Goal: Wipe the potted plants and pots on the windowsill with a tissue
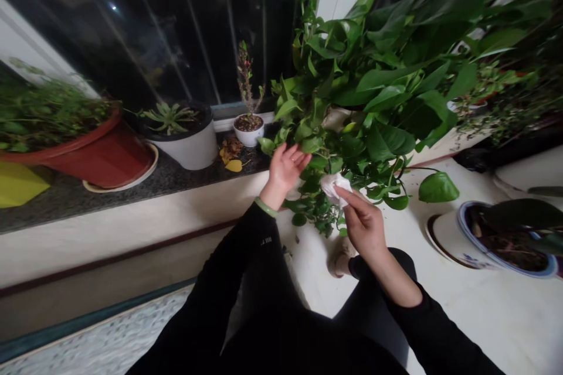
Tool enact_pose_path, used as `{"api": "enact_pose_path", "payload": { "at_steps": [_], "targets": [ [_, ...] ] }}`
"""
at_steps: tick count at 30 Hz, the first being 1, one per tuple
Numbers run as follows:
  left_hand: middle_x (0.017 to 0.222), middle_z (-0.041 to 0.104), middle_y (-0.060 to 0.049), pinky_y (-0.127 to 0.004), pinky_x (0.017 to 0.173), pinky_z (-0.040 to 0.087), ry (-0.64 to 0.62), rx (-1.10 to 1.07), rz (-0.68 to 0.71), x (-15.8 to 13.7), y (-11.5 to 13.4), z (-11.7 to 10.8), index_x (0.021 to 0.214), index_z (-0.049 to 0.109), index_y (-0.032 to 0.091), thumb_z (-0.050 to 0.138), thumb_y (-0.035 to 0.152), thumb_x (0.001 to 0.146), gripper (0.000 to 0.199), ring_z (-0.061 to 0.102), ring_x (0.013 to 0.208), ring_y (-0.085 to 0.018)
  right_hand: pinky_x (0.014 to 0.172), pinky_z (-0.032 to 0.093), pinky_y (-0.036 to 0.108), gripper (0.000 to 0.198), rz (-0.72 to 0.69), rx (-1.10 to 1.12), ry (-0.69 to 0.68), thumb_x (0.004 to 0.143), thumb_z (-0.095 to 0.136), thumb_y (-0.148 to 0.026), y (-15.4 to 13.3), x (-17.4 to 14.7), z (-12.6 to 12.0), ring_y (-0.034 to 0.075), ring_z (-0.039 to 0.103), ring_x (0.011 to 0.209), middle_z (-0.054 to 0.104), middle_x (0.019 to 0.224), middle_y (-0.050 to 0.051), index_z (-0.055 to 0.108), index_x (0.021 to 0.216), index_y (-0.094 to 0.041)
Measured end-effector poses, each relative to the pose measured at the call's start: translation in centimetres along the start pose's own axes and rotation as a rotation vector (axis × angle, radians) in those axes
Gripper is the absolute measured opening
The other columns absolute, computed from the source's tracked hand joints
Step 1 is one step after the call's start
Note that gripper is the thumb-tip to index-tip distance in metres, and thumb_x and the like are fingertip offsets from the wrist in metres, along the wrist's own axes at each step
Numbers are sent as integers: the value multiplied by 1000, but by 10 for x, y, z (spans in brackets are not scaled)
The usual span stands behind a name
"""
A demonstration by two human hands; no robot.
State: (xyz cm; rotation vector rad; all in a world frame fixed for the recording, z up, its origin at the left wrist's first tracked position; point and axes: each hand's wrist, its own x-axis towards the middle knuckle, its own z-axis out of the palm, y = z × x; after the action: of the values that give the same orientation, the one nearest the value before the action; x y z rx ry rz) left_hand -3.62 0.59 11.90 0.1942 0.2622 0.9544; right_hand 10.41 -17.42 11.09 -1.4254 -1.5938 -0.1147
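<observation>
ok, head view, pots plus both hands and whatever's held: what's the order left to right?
Red-brown pot → white pot with black rim → small white pot → left hand → crumpled white wad → right hand → blue-rimmed pot.

No legible txt, brand or nos. anywhere in view. Closest thing: a tiny pale mark [266, 241] on the person's blk clothing [246, 255], just below the L hand [285, 170], approx. a row of short strokes w/ a bit more beside it (too small & blurry to make out as letters or nos.).
</observation>
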Motion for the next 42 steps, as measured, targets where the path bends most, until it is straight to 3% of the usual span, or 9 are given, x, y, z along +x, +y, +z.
{"api": "enact_pose_path", "payload": {
  "at_steps": [6, 11, 17, 22, 27, 30, 36, 39, 42],
  "targets": [
    [114, 81, -16, -48, 103, 60, -161, -11, -143, 18, 2, -3, 136, 69, 16, 50, 58, 102, 57, 77, 112, -30, 99, 68, 44, 51, -48, 14, 8, 91, 52, -12, -2, 22, 8, 25, 80, 118, 84, 124, 3, 82, 127, -32],
    [113, 82, -13, -43, 103, 59, -183, 70, -148, 22, 2, 2, 134, 72, 18, 49, 55, 104, 53, 77, 113, -27, 102, 66, 46, 55, -95, -27, 51, 90, 48, -9, 1, 56, 14, 25, 79, 119, 82, 129, 4, 80, 131, -29],
    [108, 83, -9, -37, 107, 56, -232, 136, -99, 4, 1, 9, 125, 76, 18, 46, 43, 108, 43, 76, 115, -24, 120, 56, 52, 58, -243, -218, 31, 89, 48, -2, 10, 94, 43, 29, 65, 144, 73, 146, 11, 76, 136, -21],
    [118, 82, -12, -43, 118, 52, -274, 67, -106, -27, -1, 11, 120, 76, 16, 34, 56, 111, 59, 70, 133, -29, 128, 49, 57, 59, -265, -232, 0, 93, 48, -2, 17, 75, 73, 29, 56, 153, 68, 154, 12, 70, 144, -21],
    [133, 78, -14, -52, 125, 46, -245, 36, -130, -32, -2, 0, 140, 69, 17, 26, 73, 106, 78, 62, 146, -34, 126, 52, 55, 59, -305, -93, -70, 94, 46, -1, -2, 38, 87, 26, 59, 151, 69, 153, 9, 72, 142, -25],
    [136, 77, -14, -56, 126, 45, -206, 19, -143, -26, -2, -6, 148, 65, 19, 27, 76, 103, 82, 59, 148, -37, 117, 61, 48, 63, -355, 4, -109, 93, 43, 1, -13, 35, 78, 23, 66, 143, 72, 148, 7, 73, 140, -26],
    [134, 77, -14, -46, 122, 49, -284, 15, -127, -23, -1, -2, 146, 65, 16, 34, 74, 105, 77, 62, 146, -32, 120, 57, 54, 65, -234, -152, 159, 90, 44, 2, 4, 73, 46, 27, 66, 143, 72, 148, 7, 73, 142, -27],
    [134, 76, -16, -45, 122, 49, -312, 40, -103, -24, -3, 0, 144, 65, 13, 29, 75, 106, 81, 61, 148, -32, 121, 56, 55, 60, -220, -231, 48, 89, 48, 1, 13, 77, 55, 30, 66, 142, 73, 145, 12, 75, 138, -20],
    [138, 74, -16, -52, 122, 48, -271, 36, -88, -26, -5, -1, 146, 65, 16, 24, 74, 106, 81, 58, 150, -35, 124, 53, 56, 56, -232, -217, -49, 91, 48, -1, 8, 59, 74, 30, 64, 145, 72, 146, 14, 76, 136, -19]
  ]
}}
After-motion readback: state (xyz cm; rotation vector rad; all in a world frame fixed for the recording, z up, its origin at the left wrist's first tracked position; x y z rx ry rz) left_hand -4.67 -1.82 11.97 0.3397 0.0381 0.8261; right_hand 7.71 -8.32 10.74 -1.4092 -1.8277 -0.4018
